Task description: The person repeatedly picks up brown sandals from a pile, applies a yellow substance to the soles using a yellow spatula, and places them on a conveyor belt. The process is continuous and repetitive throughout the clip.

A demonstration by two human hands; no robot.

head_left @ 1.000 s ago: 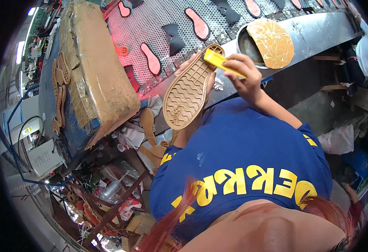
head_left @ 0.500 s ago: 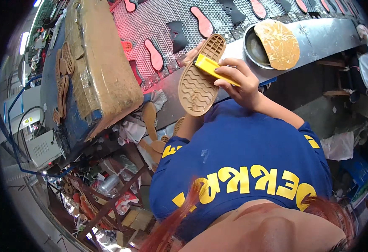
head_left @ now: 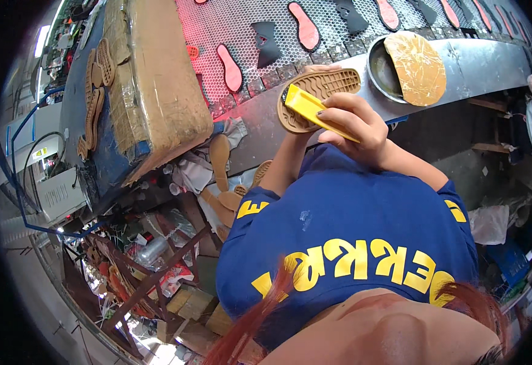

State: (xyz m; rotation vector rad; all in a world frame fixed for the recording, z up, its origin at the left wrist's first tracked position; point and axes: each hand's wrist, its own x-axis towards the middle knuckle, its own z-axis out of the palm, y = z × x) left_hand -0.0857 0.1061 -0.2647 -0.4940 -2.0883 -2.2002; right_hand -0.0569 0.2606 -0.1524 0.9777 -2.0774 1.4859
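My left hand [head_left: 322, 69] holds a tan shoe sole [head_left: 333, 83] from behind, and only some fingertips show past its upper edge. The sole's treaded face is turned up, its gridded end pointing right. In my right hand [head_left: 360, 125] is a yellow-handled brush [head_left: 308, 106], gripped between thumb and fingers. Dark bristles at the brush's far end touch the sole near its left end. Just right of the sole, a round metal pan [head_left: 384, 70] stands on the metal ledge, partly covered by a tan, streaked disc [head_left: 417, 69].
Beyond the ledge [head_left: 479, 55], a mesh belt [head_left: 241, 24] carries pink-topped insoles [head_left: 230, 68] and black cut pieces [head_left: 266, 45]. A large taped cardboard box [head_left: 169, 79] stands to the left, with tan soles [head_left: 99, 91] beside it. More soles [head_left: 220, 159] lie below the ledge.
The sole has turned clockwise, from steeply upright to nearly level. The brush has moved from its middle toward its left end. Both hands still hold the same things.
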